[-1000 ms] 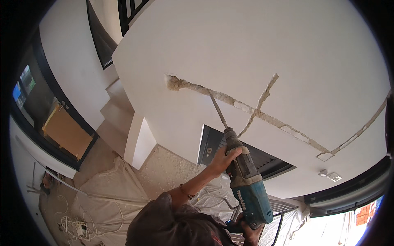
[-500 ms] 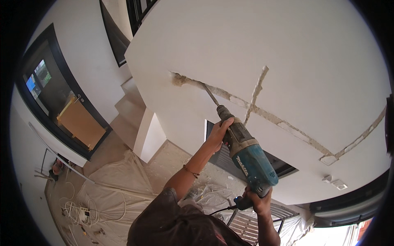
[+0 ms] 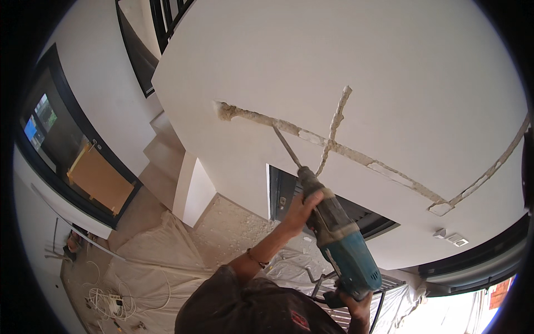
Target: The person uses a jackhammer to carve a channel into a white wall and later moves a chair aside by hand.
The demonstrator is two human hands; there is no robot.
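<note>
I hold a teal and black rotary hammer [image 3: 353, 259] up against the white wall, slanting up to the left. Around its front barrel, behind the chuck, my left hand [image 3: 306, 207] is closed. My right hand [image 3: 357, 307] grips the rear handle, partly hidden by the body of the tool. A long chisel bit [image 3: 287, 147] reaches from the chuck to the lower edge of a rough chased groove [image 3: 359, 157]. This groove runs from a broken hole [image 3: 226, 111] at its left end down to the right, and a shorter groove [image 3: 337, 118] crosses it.
Below the wall is a dark opening [image 3: 372, 216]. Rubble [image 3: 236, 220] and plastic sheeting [image 3: 147, 250] cover the floor, with a coiled white cable [image 3: 114, 303] at lower left. A dark-framed door [image 3: 119, 192] stands left, beside steps [image 3: 163, 147]. Wall sockets [image 3: 457, 239] sit at right.
The rotary hammer and both hands have dropped lower in view. The chisel tip has shifted slightly right along the groove, to its lower edge. The whole view has shifted a little.
</note>
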